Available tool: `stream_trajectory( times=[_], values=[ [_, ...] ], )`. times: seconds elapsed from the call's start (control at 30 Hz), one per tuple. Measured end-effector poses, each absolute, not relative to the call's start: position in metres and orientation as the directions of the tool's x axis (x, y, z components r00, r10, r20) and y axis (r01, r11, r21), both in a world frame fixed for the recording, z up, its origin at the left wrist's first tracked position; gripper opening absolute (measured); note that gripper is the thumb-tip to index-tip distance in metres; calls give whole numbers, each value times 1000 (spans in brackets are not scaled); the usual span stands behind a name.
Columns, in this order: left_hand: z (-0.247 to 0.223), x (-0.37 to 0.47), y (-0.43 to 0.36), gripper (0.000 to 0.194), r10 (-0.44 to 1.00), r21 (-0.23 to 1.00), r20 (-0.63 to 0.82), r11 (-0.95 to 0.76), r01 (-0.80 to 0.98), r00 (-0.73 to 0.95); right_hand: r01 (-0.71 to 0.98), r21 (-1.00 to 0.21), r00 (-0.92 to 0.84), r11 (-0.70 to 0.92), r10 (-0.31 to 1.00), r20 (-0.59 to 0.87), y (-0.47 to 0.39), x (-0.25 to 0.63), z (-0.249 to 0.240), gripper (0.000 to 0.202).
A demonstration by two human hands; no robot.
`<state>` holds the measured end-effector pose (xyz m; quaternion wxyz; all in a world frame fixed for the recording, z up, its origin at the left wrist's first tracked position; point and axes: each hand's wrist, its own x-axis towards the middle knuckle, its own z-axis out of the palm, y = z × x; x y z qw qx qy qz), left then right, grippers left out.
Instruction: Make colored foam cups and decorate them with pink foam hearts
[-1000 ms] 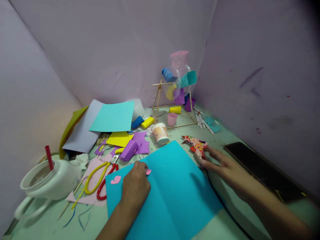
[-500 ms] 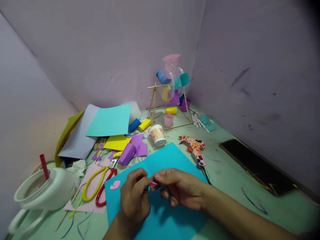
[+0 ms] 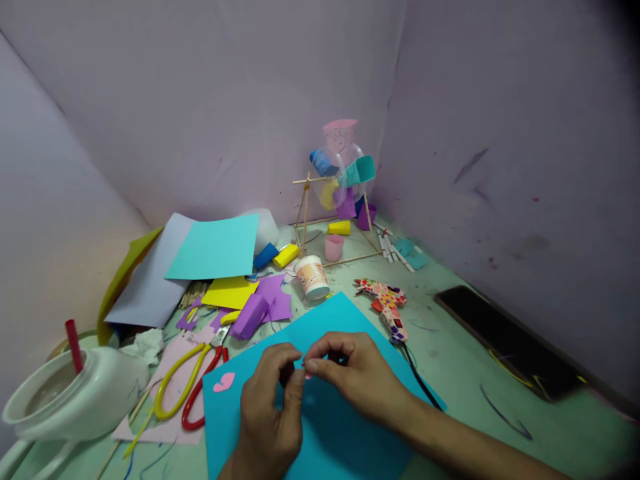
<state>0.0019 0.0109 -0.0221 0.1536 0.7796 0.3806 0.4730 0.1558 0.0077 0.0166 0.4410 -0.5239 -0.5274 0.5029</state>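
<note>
Above a blue sheet (image 3: 330,427), my right hand (image 3: 350,373) pinches a small pink piece (image 3: 308,376), mostly hidden by the fingers. Close beside it on the left, my left hand (image 3: 273,407) has its thumb and fingers curled with a gap between them, and I see nothing held there. Another pink cutout (image 3: 224,382) lies on the sheet's left part. Scissors (image 3: 161,400) with yellow and red handles rest left of the sheet on pink paper.
Beyond the sheet stand a paper cup (image 3: 312,277) and a stick-framed wheel with coloured cups (image 3: 360,171). A patterned glue gun (image 3: 385,307) and a phone (image 3: 505,340) lie right. A white pot (image 3: 95,393) with a red straw and stacked paper (image 3: 215,247) are left.
My left fingers have come away from the pink piece and opened a little. My right hand has turned, its fingertips pinching the piece. The view has shifted slightly.
</note>
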Motion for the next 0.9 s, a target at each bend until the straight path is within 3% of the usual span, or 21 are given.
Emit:
stream_trajectory(
  times=[0.13,0.23,0.37,0.43,0.5,0.53,0.57,0.7,0.9],
  values=[
    [-17,9,3,10,961,925,261,-275,264,87,-21,-997,-14,-76,997,-75,11,146,17,9],
    [-9,11,2,18,994,989,106,-105,100,-8,-149,-968,-117,-202,976,-186,14,139,19,20],
    [-2,5,7,27,1000,997,-10,10,-76,3,-218,-909,-280,-355,915,-291,17,135,20,33],
    [-2,3,11,30,995,985,-71,80,-152,65,-114,-952,-323,-284,917,-235,24,137,21,32],
    [-3,3,14,30,984,964,-127,152,-217,123,192,-975,-317,-109,934,-167,41,142,26,29],
    [-4,4,15,30,979,954,-149,179,-241,139,376,-926,-308,-22,940,-148,54,146,30,28],
    [-5,5,16,30,976,946,-163,197,-259,144,601,-796,-243,68,965,-102,71,150,36,31],
    [-7,8,18,29,980,948,-155,182,-262,123,806,-584,-89,94,995,37,154,161,59,19],
    [-8,6,21,30,983,964,-140,163,-209,118,954,-300,-7,-10,998,-55,236,141,55,29]
  ],
)
